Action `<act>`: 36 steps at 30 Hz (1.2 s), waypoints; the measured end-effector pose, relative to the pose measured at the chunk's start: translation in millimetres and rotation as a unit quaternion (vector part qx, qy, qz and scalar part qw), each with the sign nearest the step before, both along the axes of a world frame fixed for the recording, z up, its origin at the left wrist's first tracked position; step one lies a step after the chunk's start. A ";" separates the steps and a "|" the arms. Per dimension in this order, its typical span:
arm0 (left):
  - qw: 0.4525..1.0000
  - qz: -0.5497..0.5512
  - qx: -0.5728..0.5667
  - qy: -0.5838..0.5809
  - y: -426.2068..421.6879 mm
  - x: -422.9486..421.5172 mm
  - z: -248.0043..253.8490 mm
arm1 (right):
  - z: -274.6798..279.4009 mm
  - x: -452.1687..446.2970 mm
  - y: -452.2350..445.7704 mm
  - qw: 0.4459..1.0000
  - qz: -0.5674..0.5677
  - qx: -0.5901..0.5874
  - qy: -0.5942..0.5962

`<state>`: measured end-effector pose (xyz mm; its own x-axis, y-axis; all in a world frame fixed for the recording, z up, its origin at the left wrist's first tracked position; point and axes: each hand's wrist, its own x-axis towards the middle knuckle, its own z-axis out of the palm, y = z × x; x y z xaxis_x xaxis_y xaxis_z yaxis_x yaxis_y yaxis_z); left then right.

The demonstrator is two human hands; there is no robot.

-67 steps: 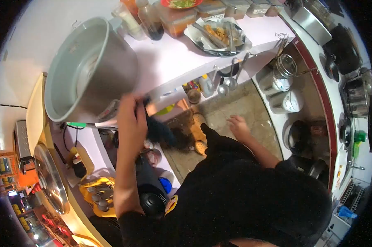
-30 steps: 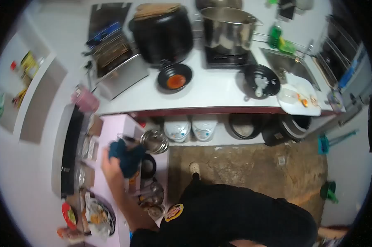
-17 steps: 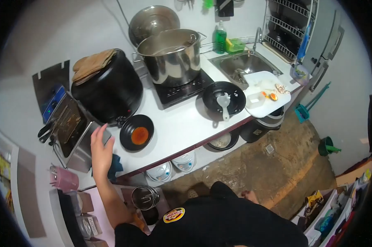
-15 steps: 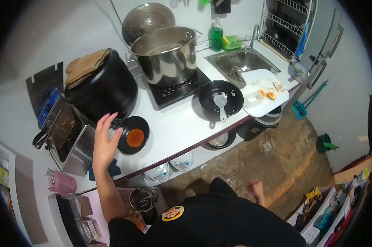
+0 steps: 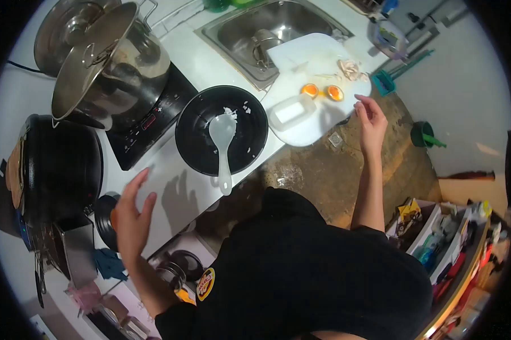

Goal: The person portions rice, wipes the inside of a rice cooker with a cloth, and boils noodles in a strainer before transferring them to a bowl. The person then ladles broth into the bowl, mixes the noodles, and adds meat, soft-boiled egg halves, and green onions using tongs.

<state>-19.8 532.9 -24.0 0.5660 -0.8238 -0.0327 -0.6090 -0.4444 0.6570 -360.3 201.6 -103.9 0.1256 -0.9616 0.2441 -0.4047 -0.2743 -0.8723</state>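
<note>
My left hand (image 5: 133, 218) hovers with its fingers apart over the counter, holding nothing. It partly covers a small black dish (image 5: 104, 222) with a reddish-brown sauce. My right hand (image 5: 373, 124) is raised beside the right edge of a white cutting board (image 5: 317, 51), thumb and fingers apart and nothing in them. Two halves of an egg with orange yolk (image 5: 334, 93) lie on the board, near a translucent rectangular mould (image 5: 292, 112) and a crumpled pale scrap (image 5: 350, 69). Between my hands stands a black bowl (image 5: 190, 141) with bits of rice and a white rice paddle (image 5: 222, 139) resting across its rim.
A large steel pot (image 5: 145, 62) stands on a black induction cooker (image 5: 132, 139). Behind the board is a steel sink (image 5: 227, 37) with a metal cup inside. At the left are a big black cooker (image 5: 68, 164) and a metal fryer (image 5: 78, 249). Open bins (image 5: 431, 243) stand at the right.
My view has swung right and closer to the bowl and board. My right hand has risen from beside my body to the board's edge. My left hand has moved right from over the sauce dish.
</note>
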 end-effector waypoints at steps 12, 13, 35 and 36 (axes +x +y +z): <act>0.851 0.238 -0.168 0.437 -81.7 -67.0 -115.9 | 7.1 125.6 -21.5 0.963 0.261 -0.067 -0.006; 0.854 0.226 -0.176 0.433 -83.6 -67.6 -110.1 | 8.6 123.2 -20.0 0.965 0.257 -0.058 0.005; 0.884 0.149 -0.113 0.428 -64.1 -113.8 -62.6 | -7.9 14.7 17.2 0.964 0.172 0.183 -0.092; 0.892 0.161 -0.099 0.411 -65.5 -123.3 -55.6 | -10.5 19.6 8.1 0.959 0.188 0.190 -0.096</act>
<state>-143.1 467.4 -79.6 0.6264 -0.6588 -0.4166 0.2524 -0.3342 0.9081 -340.7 209.7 -114.5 0.4693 -0.8809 -0.0620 -0.1606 -0.0160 -0.9869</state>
